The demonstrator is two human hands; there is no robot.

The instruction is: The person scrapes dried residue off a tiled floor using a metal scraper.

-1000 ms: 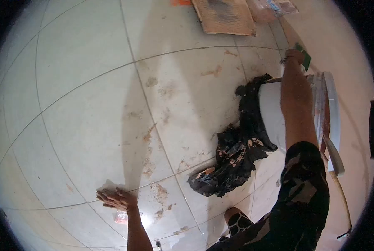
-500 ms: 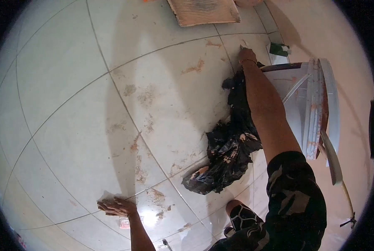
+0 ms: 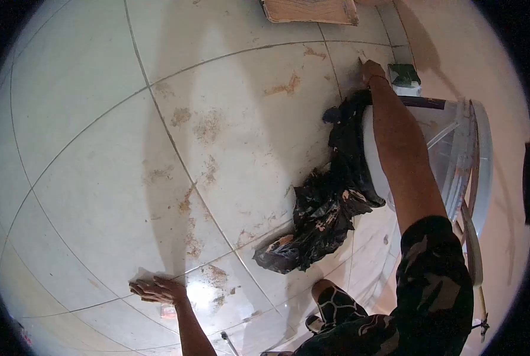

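My left hand (image 3: 160, 291) is spread flat at the lower left on or just above the tiled floor (image 3: 99, 196), with its shadow beside it. A small reddish-white packet (image 3: 169, 311) lies by its wrist. My right hand (image 3: 373, 72) reaches far forward, low by the floor near the wall. Its fingers are closed together, and a thin pale tip sticks out; what they hold is not clear. A crumpled black plastic bag (image 3: 321, 216) lies below, smeared with tan material. My right forearm passes in front of a white bucket (image 3: 440, 127).
A green and white packet (image 3: 405, 77) is beside the bucket, at the wall's foot. A worn brown board or tray (image 3: 309, 12) lies at the top. Tan smears (image 3: 284, 86) mark several tiles. A long pale handle (image 3: 472, 243) leans by the bucket.
The view has shifted slightly, moving the board up and right. My right hand is a little farther right, and more of the bucket's side shows. My left hand stays spread.
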